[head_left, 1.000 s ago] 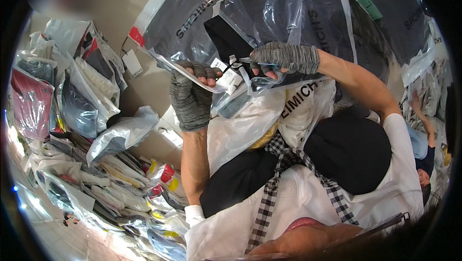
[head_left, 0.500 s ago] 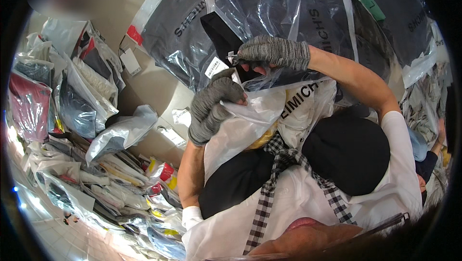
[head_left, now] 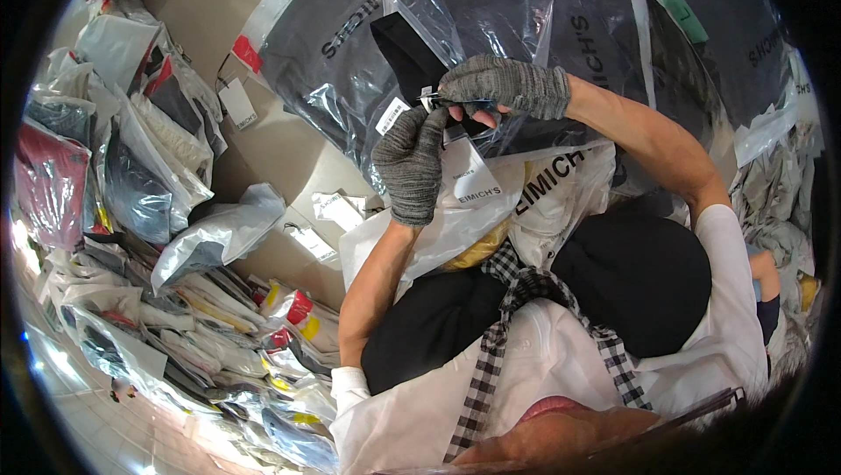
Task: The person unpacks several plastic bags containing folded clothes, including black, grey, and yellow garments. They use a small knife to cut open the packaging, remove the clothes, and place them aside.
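Bagged clothes line the floor, and both hands meet at one small label

Pale floor (head_left: 285, 155) out to the left, and look at those bagged garments (head_left: 136, 182), heaped all down that side! Loose white tags (head_left: 337, 210) lie nearer in. Front and centre, a clear bag (head_left: 526, 15) with a dark garment inside spreads before the person, and out of its near side pokes the black cloth (head_left: 405, 53), right above the hands. Here's the left hand (head_left: 409, 164), grey fingerless glove, thumb and fingers pinched on the small white label (head_left: 427, 98) at the cloth's lower end. In from the right, the right hand (head_left: 512, 85), gloved to match, curls around a slim dark tool (head_left: 477, 106), its tip beside that label. Just below, a white hang tag (head_left: 469, 175) lies over whitish plastic.
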Demonstrator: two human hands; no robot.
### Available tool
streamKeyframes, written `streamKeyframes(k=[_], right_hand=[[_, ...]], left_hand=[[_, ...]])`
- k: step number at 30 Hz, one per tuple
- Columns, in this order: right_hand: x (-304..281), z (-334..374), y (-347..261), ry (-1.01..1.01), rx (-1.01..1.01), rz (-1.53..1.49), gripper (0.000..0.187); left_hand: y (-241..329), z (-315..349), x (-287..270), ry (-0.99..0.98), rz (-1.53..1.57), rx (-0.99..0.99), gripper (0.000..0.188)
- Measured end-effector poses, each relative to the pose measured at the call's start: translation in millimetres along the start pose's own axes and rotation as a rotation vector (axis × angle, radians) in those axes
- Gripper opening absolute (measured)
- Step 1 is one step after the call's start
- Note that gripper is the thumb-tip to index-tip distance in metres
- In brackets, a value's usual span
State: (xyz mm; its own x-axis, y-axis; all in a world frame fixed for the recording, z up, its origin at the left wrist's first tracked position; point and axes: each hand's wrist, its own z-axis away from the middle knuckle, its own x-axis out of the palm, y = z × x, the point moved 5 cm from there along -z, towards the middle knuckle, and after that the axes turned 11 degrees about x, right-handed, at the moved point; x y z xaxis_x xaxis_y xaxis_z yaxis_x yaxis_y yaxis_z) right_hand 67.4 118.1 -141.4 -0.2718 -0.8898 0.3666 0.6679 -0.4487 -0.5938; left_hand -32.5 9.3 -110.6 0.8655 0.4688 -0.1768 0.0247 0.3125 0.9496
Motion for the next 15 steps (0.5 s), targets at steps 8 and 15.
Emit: streamKeyframes(k=[8, 15], right_hand=[[4, -2, 0, -0.054, 0.018, -0.047, 0.034], [2, 8, -11, 0.021, -0.044, 0.237, 0.034]], left_hand=[[-5, 1, -8, -0.045, -0.074, 0.060, 0.012], [-20, 9, -14, -0.007, 0.082, -0.041, 0.014]])
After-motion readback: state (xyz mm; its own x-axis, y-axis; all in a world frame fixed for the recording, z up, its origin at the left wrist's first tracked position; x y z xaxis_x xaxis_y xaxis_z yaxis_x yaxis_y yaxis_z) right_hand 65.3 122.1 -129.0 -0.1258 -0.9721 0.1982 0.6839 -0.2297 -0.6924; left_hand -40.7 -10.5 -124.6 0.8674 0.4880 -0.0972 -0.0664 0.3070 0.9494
